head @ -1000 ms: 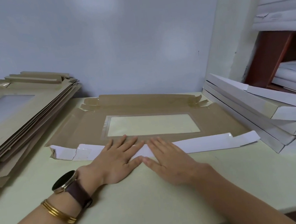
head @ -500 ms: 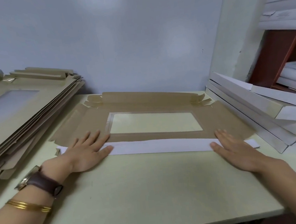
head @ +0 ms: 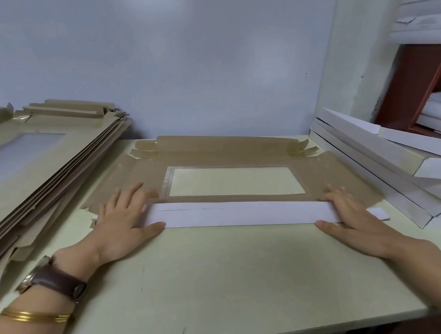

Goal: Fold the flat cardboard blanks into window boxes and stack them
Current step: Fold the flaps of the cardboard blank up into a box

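A brown cardboard blank (head: 223, 154) with a clear rectangular window (head: 233, 181) lies flat on the pale green table (head: 226, 288). Its near long flap (head: 240, 213), white side up, is folded over onto the blank. My left hand (head: 123, 222) lies flat on the flap's left end, fingers spread, thumb along the near edge. My right hand (head: 351, 214) lies flat on the flap's right end, fingers straight. A small white tab (head: 379, 213) sticks out to the right of my right hand.
A tall pile of flat brown window blanks (head: 36, 164) leans at the left. Folded white boxes (head: 394, 175) are stacked slanting at the right, with more on a red-brown shelf (head: 420, 86) behind. A white wall panel (head: 175, 62) stands close behind the blank.
Both hands slid apart from the flap's middle to its two ends, pressing it down. The white flap now lies folded further over the blank, a wider strip.
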`<state>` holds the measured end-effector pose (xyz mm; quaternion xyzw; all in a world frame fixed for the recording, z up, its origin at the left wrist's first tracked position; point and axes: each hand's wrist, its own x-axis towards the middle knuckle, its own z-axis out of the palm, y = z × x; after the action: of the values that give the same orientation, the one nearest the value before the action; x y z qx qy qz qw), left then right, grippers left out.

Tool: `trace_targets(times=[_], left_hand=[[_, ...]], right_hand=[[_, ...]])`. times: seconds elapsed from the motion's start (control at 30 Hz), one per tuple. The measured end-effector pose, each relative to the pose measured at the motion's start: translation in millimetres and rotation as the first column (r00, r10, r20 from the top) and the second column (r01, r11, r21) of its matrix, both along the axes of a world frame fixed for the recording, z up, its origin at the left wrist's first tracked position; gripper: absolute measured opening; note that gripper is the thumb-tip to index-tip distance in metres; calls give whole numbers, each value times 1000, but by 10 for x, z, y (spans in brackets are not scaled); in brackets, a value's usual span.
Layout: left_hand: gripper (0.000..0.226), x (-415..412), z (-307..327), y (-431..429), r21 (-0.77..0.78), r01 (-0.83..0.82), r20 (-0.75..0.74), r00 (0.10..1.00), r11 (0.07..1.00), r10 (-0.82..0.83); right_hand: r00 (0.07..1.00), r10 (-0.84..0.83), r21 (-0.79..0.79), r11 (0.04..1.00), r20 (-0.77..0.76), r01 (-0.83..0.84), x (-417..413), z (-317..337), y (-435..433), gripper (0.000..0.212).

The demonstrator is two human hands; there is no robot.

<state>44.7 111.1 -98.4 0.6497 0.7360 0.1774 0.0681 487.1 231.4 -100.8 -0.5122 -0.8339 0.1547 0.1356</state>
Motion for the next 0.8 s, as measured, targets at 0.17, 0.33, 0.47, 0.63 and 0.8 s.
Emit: trace_targets(times=[0.17, 0.33, 0.47, 0.63, 0.8], left_hand=[[86, 58, 56, -29, 106, 117, -143, 984, 987, -102], [75, 51, 14, -9, 107, 170, -129, 979, 980, -156], [36, 46, 13, 7, 182, 196, -191, 968, 964, -161], [36, 67, 106, -27, 188, 213, -228, 959, 959, -168], [47, 102, 152, -27, 142, 181, -304, 944, 973, -131]], right_hand=[[994, -55, 213, 977, 92, 34, -42, -24, -29, 43], [993, 8, 284, 958, 114, -40, -63, 1, -42, 30], [994, 58, 263, 961, 92, -80, -62, 27, -30, 23], [991, 63, 310, 946, 118, -97, -57, 52, -12, 21], [984, 39, 307, 947, 174, -92, -99, 134, -10, 25]])
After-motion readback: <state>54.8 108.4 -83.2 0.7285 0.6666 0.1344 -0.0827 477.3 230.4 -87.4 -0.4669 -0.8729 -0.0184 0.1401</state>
